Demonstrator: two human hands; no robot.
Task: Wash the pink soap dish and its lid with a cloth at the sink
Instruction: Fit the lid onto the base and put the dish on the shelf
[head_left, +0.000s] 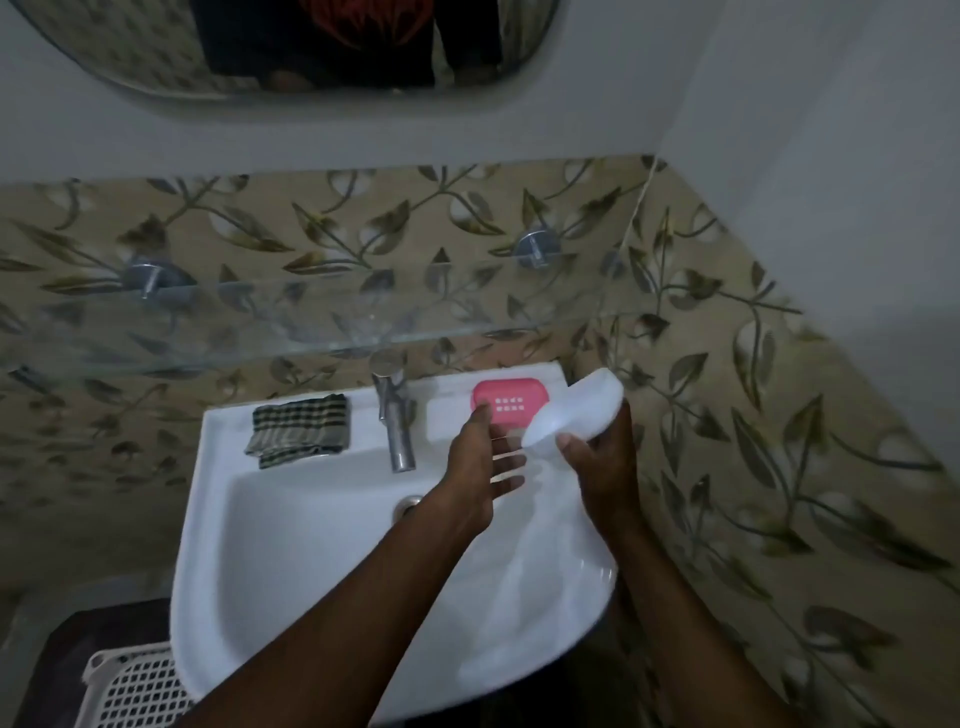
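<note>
The pink dish sits open on the back ledge of the white sink, to the right of the tap, its pale slotted bottom facing up. The lid, whitish and see-through, is off the dish and held in the air just right of it, tilted with its far end higher and its outline blurred. The right hand grips the lid at its near end: the thumb lies across the near edge and the fingers curl round its far side. The left hand is above the right part of the basin, holding nothing, with its fingers straight and spread, pointing toward the lid. Its thumb tip overlaps the dish's near left corner; whether it touches cannot be told. The cloth, folded and checked in dark green and white, lies on the ledge left of the tap, well apart from both hands. The drain shows in the basin beside the left wrist. A glass shelf runs along the leaf-patterned tiles above the sink, a mirror hangs higher up, and a white lattice basket stands below the sink's left edge.
</note>
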